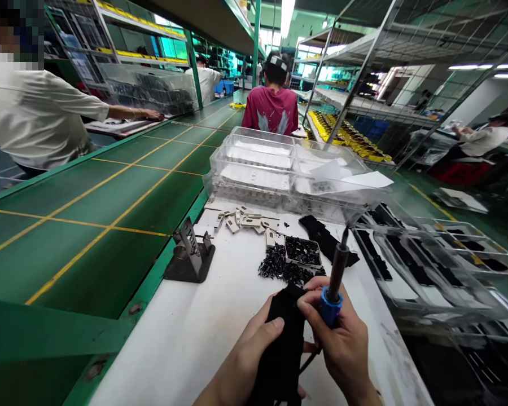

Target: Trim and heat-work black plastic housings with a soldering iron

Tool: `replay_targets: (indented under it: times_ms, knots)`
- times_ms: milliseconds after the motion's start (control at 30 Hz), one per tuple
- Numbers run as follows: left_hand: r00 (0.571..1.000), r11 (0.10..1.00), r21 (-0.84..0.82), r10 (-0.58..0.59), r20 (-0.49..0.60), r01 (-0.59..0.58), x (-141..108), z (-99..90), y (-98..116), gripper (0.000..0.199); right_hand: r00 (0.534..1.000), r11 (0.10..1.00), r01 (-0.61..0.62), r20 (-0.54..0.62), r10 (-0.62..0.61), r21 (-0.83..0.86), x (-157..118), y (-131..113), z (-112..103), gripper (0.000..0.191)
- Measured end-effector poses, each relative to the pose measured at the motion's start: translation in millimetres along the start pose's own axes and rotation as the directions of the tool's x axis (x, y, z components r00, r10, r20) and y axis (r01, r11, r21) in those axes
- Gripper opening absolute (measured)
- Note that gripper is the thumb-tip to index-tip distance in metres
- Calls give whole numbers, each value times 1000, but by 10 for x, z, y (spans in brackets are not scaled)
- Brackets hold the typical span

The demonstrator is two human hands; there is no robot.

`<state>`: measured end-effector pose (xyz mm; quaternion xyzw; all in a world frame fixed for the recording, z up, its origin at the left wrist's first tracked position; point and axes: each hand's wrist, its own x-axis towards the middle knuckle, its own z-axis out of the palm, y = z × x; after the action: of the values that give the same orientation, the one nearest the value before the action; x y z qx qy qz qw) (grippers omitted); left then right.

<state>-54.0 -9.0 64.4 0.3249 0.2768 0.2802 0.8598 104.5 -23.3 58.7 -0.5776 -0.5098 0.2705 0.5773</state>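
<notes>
My left hand (254, 338) is closed around a long black flat piece (283, 338), with the thumb lying on its face. In my right hand (342, 338) a soldering iron (331, 307) with a blue collar is held upright, its dark tip pointing up. The thumb and forefinger of that same hand pinch at the top edge of the black piece; any small part between them is too hidden to make out. Just beyond my hands lies a heap of small black parts (273, 264), beside a small box (303, 252) full of the same kind.
Pale slotted blocks (249, 221), a metal stand (190, 254) and another black piece (328, 239) lie on the white tabletop (161, 338). Clear plastic bins (254, 169) stand behind. Trays of black pieces (389, 259) are at right, a green conveyor (110, 203) at left. Co-workers sit nearby.
</notes>
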Motion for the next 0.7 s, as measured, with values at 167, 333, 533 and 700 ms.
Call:
replay_targets:
  times_ms: [167, 333, 533, 700]
  knots:
    - [989, 987, 140, -58, -138, 77, -62, 78, 25, 60, 995, 994, 98, -13, -99, -41, -40, 56, 26, 12]
    - [985, 956, 289, 10, -175, 41, -66, 191, 46, 52, 987, 983, 161, 9, -161, -87, -85, 128, -10, 9]
    - [981, 883, 466, 30, -189, 63, -70, 230, 21, 49, 987, 985, 156, 45, -153, -70, -140, 194, -50, 7]
    - [980, 808, 588, 78, -181, 44, -59, 269, 33, 45, 983, 983, 180, 30, -179, -45, -162, 212, -48, 7]
